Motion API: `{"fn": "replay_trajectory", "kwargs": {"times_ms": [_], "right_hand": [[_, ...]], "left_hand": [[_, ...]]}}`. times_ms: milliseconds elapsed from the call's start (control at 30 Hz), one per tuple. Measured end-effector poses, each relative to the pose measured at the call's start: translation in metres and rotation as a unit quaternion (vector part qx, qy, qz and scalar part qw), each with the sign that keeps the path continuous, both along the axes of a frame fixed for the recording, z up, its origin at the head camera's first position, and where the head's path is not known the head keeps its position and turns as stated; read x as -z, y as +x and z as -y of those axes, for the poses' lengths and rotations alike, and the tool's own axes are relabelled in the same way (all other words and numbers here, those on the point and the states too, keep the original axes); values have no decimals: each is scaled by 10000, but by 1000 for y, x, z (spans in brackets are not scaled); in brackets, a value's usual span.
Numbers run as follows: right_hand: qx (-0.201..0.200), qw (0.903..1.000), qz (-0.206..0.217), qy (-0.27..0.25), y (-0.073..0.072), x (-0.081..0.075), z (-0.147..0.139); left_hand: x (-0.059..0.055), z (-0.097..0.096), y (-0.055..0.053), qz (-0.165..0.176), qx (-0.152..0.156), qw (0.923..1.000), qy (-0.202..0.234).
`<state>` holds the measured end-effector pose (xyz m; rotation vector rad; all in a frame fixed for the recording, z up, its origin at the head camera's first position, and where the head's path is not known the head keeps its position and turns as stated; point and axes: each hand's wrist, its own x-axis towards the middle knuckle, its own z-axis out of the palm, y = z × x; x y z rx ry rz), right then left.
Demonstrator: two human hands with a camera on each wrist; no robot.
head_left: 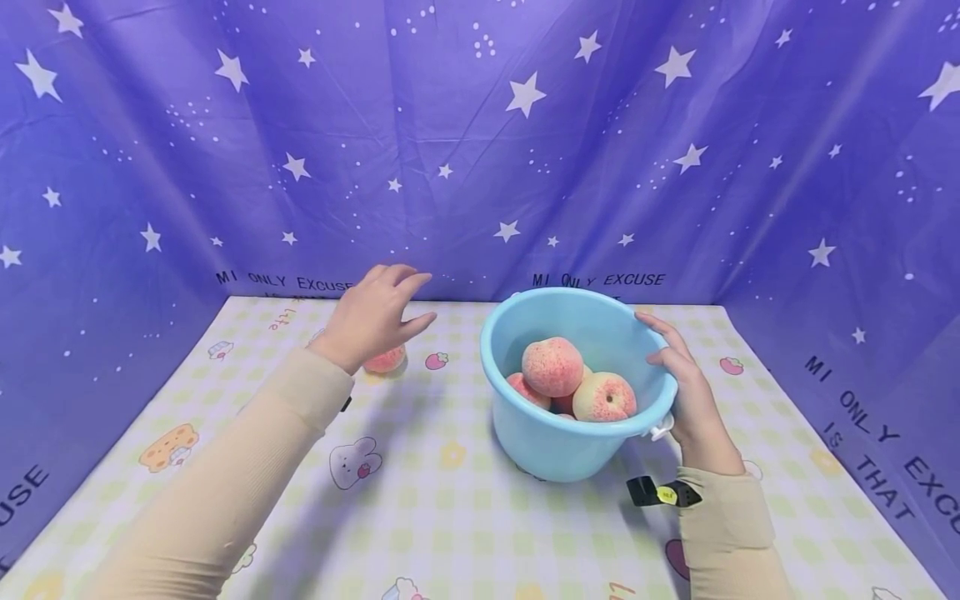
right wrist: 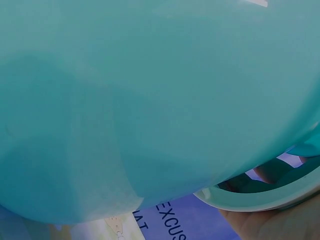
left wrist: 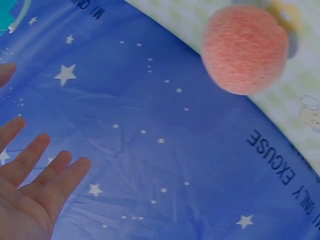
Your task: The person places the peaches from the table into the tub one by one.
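A light blue bucket [head_left: 547, 450] is on the table right of centre, with several peaches [head_left: 552, 367] inside it; the lowest are partly hidden. My right hand [head_left: 693, 412] grips the bucket's right rim, with fingertips over the inner edge. In the right wrist view, the bucket's wall [right wrist: 150, 110] fills most of the picture. My left hand [head_left: 378, 312] is raised at the left, fingers spread and holding nothing. Below it, partly covered in the head view, a single peach [head_left: 386, 361] lies on the cloth. The left wrist view shows this peach [left wrist: 245, 50] apart from the fingers.
A pale checked tablecloth [head_left: 442, 533] with cartoon prints covers the table. Purple-blue star-patterned curtains [head_left: 465, 125] hang along the back and both sides. A white handle fitting [head_left: 662, 427] sticks out from the bucket's side near my right hand.
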<state>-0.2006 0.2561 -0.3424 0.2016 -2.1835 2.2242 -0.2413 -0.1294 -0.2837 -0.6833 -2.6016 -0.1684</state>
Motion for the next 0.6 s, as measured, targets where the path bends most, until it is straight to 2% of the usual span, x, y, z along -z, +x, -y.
{"fn": "replay_trajectory", "kwargs": {"times_ms": [200,433,600], "right_hand": [[27,10000,28,36,0,0,0],[10,10000,-12,0,0,0,0],[16,10000,-34,-14,0,0,1]], "left_hand": [[12,9,-2,79,-85,9999,96],[23,16,-3,4,-154,9998,96],[28,18,-3,314,-436,9985,-59]]}}
